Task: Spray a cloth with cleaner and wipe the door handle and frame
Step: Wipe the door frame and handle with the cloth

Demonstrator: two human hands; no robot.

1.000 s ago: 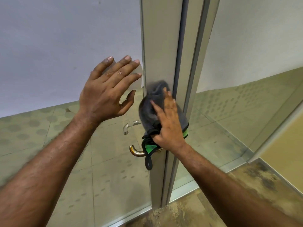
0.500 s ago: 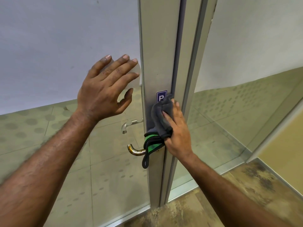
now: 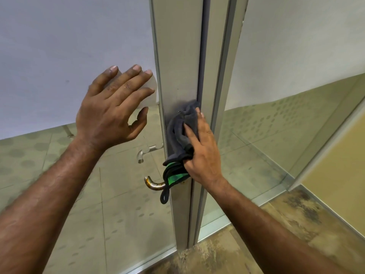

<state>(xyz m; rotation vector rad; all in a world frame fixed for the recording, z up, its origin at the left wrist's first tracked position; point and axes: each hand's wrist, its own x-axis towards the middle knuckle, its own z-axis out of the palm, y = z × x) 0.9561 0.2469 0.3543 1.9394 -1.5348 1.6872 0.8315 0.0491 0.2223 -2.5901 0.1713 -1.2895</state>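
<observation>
Since half a second ago your right hand (image 3: 203,153) has pushed the cloth (image 3: 182,133) back up the door frame (image 3: 177,56), covering the small blue sticker again. Your left hand (image 3: 112,107) stays spread flat on the glass (image 3: 59,46). The door handle (image 3: 153,183) is half hidden behind the cloth. The grey cloth, green-edged, is bunched under your right palm and pressed to the frame.

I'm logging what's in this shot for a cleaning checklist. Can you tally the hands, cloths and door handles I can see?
Hands: 2, the left hand flat on the glass and the right hand pressing the cloth
Cloths: 1, the grey cloth with green trim, against the door frame
Door handles: 2, the near handle and a silver far handle behind the glass
Total: 5
</observation>
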